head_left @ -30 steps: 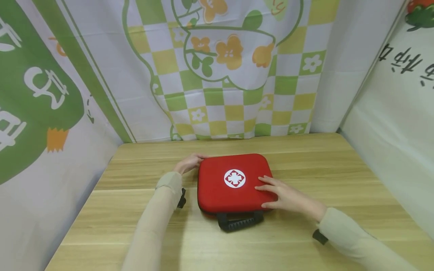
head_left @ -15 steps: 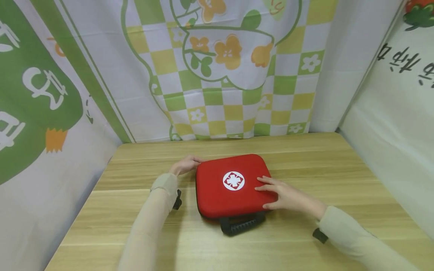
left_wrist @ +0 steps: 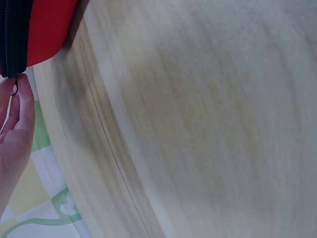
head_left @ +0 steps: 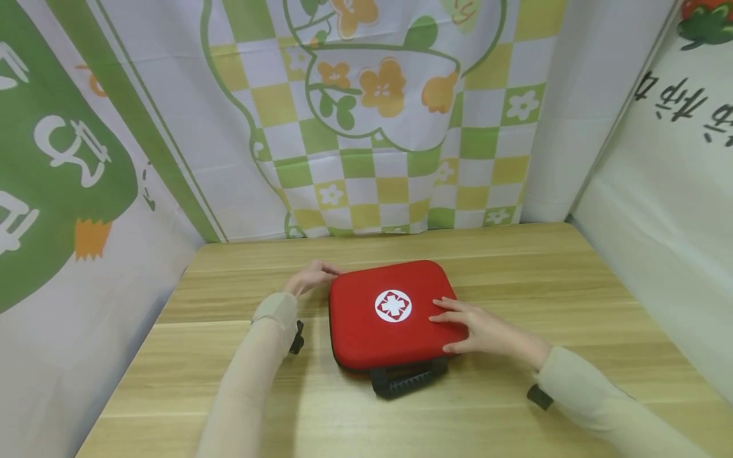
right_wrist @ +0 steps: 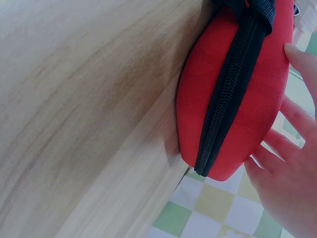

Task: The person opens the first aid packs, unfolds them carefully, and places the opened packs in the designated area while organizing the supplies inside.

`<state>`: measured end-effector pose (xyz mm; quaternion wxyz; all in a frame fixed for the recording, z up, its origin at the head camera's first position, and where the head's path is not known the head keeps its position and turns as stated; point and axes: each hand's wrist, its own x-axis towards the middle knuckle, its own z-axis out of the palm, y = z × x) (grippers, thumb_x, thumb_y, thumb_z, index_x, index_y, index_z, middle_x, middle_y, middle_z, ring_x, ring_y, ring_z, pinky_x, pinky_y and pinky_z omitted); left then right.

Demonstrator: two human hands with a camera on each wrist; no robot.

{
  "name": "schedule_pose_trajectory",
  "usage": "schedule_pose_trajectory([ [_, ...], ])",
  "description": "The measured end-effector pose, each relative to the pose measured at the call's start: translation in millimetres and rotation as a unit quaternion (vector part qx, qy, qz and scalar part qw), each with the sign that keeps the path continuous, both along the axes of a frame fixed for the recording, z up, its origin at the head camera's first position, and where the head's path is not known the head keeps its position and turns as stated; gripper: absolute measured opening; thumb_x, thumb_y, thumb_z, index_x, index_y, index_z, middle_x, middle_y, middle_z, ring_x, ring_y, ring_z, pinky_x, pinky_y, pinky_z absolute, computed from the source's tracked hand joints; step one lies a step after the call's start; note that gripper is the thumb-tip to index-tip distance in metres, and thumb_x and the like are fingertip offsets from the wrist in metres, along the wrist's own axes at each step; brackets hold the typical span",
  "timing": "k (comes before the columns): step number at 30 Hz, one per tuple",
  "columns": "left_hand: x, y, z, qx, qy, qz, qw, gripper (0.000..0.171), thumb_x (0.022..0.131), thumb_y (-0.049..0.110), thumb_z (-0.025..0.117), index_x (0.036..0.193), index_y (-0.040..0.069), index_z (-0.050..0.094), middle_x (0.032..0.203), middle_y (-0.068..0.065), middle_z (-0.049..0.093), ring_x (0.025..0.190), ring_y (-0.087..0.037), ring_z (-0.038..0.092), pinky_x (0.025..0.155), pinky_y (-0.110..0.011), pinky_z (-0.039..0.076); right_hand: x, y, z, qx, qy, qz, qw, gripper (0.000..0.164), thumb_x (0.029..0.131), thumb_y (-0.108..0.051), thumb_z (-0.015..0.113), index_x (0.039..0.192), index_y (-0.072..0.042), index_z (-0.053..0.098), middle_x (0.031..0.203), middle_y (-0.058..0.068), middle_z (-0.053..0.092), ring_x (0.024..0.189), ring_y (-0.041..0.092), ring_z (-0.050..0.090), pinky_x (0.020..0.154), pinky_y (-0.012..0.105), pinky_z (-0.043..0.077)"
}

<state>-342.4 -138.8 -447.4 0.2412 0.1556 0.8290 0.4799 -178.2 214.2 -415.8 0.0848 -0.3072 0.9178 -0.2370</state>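
A red first aid case [head_left: 366,331] with a round white emblem [head_left: 393,306] lies flat on the wooden table, its black handle [head_left: 409,381] facing me. At its far left corner is my left hand [head_left: 309,278]. In the left wrist view, the fingers [left_wrist: 26,106] pinch a small dark zipper pull [left_wrist: 15,89] at the end of the black zipper [left_wrist: 15,37]. My right hand [head_left: 478,327] rests with spread, fairly straight fingers on the right part of the lid. The right wrist view shows the zipper [right_wrist: 228,94] closed along that side.
The wooden table [head_left: 487,420] extends around the case. A printed cloth [head_left: 395,178] hangs behind its back edge, with white printed walls on the left [head_left: 132,280] and right [head_left: 658,254]. Dark wrist devices sit under both sleeves.
The case has turned slightly and its left side has shifted a little left and toward me. My left hand has moved slightly left with that corner; the right hand stays on the lid.
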Motion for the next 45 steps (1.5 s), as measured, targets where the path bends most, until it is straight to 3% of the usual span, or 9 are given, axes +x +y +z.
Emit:
schedule_pose_trajectory([
  [4, 0.3, 1.2, -0.6, -0.012, 0.056, -0.005, 0.9984, 0.024, 0.086, -0.002, 0.049, 0.108, -0.005, 0.060, 0.116, -0.019, 0.055, 0.112, -0.032, 0.047, 0.094, -0.041, 0.038, -0.1, 0.6, -1.0, -0.002, 0.010, 0.003, 1.000, 0.056, 0.072, -0.037, 0.070, 0.121, -0.013, 0.055, 0.136, 0.012, 0.037, 0.122, 0.035, 0.032, 0.088, 0.052, 0.039],
  [12, -96.6, -25.9, -117.6, -0.030, 0.167, -0.027, 0.9851, 0.015, 0.080, 0.004, 0.062, 0.092, 0.005, 0.069, 0.090, -0.009, 0.067, 0.077, -0.020, 0.063, 0.065, -0.029, 0.051, 1.3, -0.4, 1.1, 0.010, 0.017, 0.003, 1.000, 0.056, 0.072, -0.037, 0.070, 0.121, -0.014, 0.055, 0.135, 0.012, 0.037, 0.121, 0.035, 0.033, 0.087, 0.051, 0.040],
  [26, -100.1, -43.7, -143.1, 0.000, 0.254, -0.026, 0.9667, 0.016, 0.075, -0.003, 0.063, 0.080, 0.010, 0.071, 0.074, -0.004, 0.067, 0.065, -0.012, 0.062, 0.056, -0.023, 0.051, 5.2, -5.3, -1.4, 0.051, 0.068, -0.003, 0.996, 0.055, 0.071, -0.040, 0.070, 0.118, -0.013, 0.057, 0.131, 0.014, 0.042, 0.117, 0.035, 0.039, 0.087, 0.048, 0.042],
  [34, -136.3, -77.3, -212.1, 0.003, 0.249, -0.041, 0.9675, 0.008, 0.072, 0.008, 0.067, 0.078, 0.013, 0.069, 0.069, 0.002, 0.066, 0.059, -0.008, 0.060, 0.048, -0.022, 0.048, 7.1, -6.1, -3.2, 0.057, 0.071, -0.017, 0.996, 0.055, 0.071, -0.039, 0.070, 0.118, -0.014, 0.057, 0.131, 0.013, 0.042, 0.116, 0.035, 0.040, 0.086, 0.048, 0.043],
  [36, -126.4, -77.8, -204.7, 0.000, 0.233, -0.040, 0.9717, 0.009, 0.073, 0.007, 0.066, 0.080, 0.013, 0.069, 0.070, 0.001, 0.066, 0.061, -0.008, 0.060, 0.050, -0.022, 0.048, 7.1, -5.7, -3.8, 0.058, 0.071, -0.017, 0.996, 0.056, 0.071, -0.040, 0.070, 0.118, -0.014, 0.057, 0.131, 0.013, 0.042, 0.116, 0.035, 0.040, 0.085, 0.048, 0.044],
  [38, -86.0, -64.7, -156.7, -0.022, 0.219, -0.026, 0.9751, 0.010, 0.075, 0.000, 0.062, 0.081, 0.002, 0.069, 0.072, -0.009, 0.066, 0.061, -0.011, 0.060, 0.052, -0.023, 0.049, 7.1, -5.1, -4.2, 0.059, 0.070, -0.017, 0.996, 0.056, 0.071, -0.040, 0.070, 0.119, -0.014, 0.056, 0.131, 0.013, 0.042, 0.116, 0.035, 0.039, 0.085, 0.048, 0.044],
  [39, -79.7, -62.8, -151.6, -0.037, 0.207, -0.011, 0.9776, 0.013, 0.074, -0.004, 0.059, 0.083, 0.000, 0.068, 0.074, -0.012, 0.066, 0.063, -0.015, 0.061, 0.054, -0.026, 0.050, 7.2, -5.0, -4.0, 0.060, 0.069, -0.016, 0.996, 0.056, 0.071, -0.040, 0.070, 0.119, -0.014, 0.056, 0.131, 0.013, 0.041, 0.116, 0.035, 0.039, 0.085, 0.048, 0.044],
  [43, -71.5, -66.9, -149.7, -0.039, 0.192, 0.004, 0.9805, 0.018, 0.073, -0.005, 0.058, 0.082, 0.005, 0.069, 0.074, -0.009, 0.067, 0.062, -0.015, 0.061, 0.054, -0.027, 0.051, 8.0, -4.6, -3.8, 0.064, 0.071, -0.009, 0.995, 0.056, 0.072, -0.040, 0.069, 0.121, -0.014, 0.055, 0.132, 0.013, 0.041, 0.117, 0.035, 0.039, 0.086, 0.048, 0.043],
  [45, -85.3, -76.8, -171.2, -0.022, 0.188, 0.001, 0.9819, 0.019, 0.073, -0.001, 0.060, 0.080, 0.014, 0.070, 0.072, -0.002, 0.066, 0.061, -0.014, 0.061, 0.052, -0.027, 0.051, 8.3, -4.5, -3.5, 0.064, 0.074, -0.006, 0.995, 0.056, 0.073, -0.039, 0.068, 0.121, -0.014, 0.055, 0.132, 0.013, 0.040, 0.117, 0.035, 0.039, 0.087, 0.048, 0.042],
])
